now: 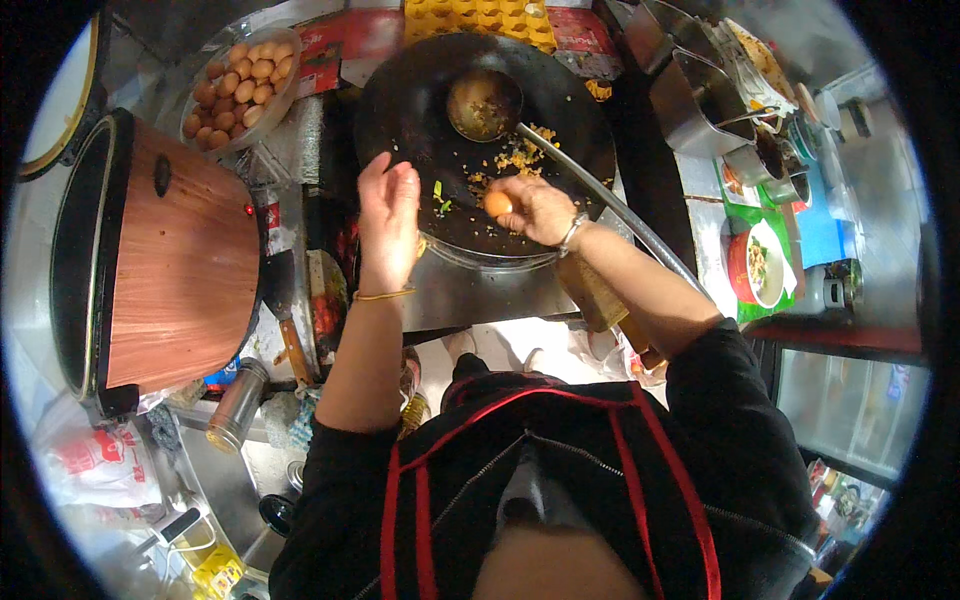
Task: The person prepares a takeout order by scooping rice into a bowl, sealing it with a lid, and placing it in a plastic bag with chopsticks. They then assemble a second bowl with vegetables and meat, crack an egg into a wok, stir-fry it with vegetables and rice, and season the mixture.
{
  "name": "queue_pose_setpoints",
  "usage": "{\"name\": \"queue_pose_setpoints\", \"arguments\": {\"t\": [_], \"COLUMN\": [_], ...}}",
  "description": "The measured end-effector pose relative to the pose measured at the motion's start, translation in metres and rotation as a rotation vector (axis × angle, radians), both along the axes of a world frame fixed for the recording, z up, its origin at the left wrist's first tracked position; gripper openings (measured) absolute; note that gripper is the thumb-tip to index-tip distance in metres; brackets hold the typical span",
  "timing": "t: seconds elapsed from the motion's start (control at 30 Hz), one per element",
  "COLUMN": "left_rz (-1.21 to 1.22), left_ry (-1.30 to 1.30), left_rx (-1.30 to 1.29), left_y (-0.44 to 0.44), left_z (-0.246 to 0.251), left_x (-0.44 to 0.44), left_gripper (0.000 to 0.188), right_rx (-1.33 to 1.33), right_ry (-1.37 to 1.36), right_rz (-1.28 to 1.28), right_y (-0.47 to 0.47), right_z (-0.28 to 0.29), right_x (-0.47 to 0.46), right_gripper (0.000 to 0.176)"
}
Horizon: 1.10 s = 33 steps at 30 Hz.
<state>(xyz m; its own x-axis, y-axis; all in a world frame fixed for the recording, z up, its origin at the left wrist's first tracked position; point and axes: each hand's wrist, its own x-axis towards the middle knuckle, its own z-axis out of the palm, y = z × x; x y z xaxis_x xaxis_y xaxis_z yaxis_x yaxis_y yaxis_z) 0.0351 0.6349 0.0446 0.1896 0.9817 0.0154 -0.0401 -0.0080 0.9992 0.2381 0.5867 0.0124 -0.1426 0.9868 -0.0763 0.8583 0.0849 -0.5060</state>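
Observation:
In the head view, my right hand (541, 206) grips a brown egg (498, 203) above the near right part of a dark wok (409, 97). My left hand (390, 217) is raised over the wok's near left side, slightly blurred, with nothing seen in it. A long-handled metal ladle (485, 105) rests in the wok, its handle (622, 206) running toward the near right and passing beneath my right forearm. Fried food bits (525, 156) lie near the ladle, and some green scraps (441, 196) sit closer to my left hand.
A clear tub of eggs (244, 90) stands far left, behind a large copper-coloured cooker (184, 255). A yellow egg tray (480, 21) lies behind the wok. To the right are metal containers (701, 105) and a paper bowl of food (757, 266). A wooden-handled spatula (295, 349) lies left.

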Motion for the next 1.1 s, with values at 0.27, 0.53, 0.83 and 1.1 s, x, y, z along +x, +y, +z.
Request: {"name": "queue_pose_setpoints", "arguments": {"t": [0.27,0.53,0.83,1.1], "left_rz": [0.019,-0.466,-0.630,-0.540], "left_ry": [-0.109,0.345,0.112,0.249], "left_rx": [-0.056,0.300,0.005,0.275], "left_y": [-0.004,0.017,0.047,0.072], "left_z": [0.001,-0.010,-0.022,-0.037], "left_x": [-0.011,0.023,0.056,0.081], "left_gripper": [0.039,0.044,0.037,0.039], "right_rx": [-0.020,-0.381,-0.174,0.201], "right_ry": [-0.096,0.849,0.824,0.143], "right_rz": [0.029,-0.109,-0.148,-0.128], "right_y": [0.003,0.022,0.023,0.049], "right_z": [-0.014,0.014,0.037,0.027], "right_x": [-0.001,0.022,0.021,0.016], "right_gripper": [0.038,0.034,0.038,0.038]}}
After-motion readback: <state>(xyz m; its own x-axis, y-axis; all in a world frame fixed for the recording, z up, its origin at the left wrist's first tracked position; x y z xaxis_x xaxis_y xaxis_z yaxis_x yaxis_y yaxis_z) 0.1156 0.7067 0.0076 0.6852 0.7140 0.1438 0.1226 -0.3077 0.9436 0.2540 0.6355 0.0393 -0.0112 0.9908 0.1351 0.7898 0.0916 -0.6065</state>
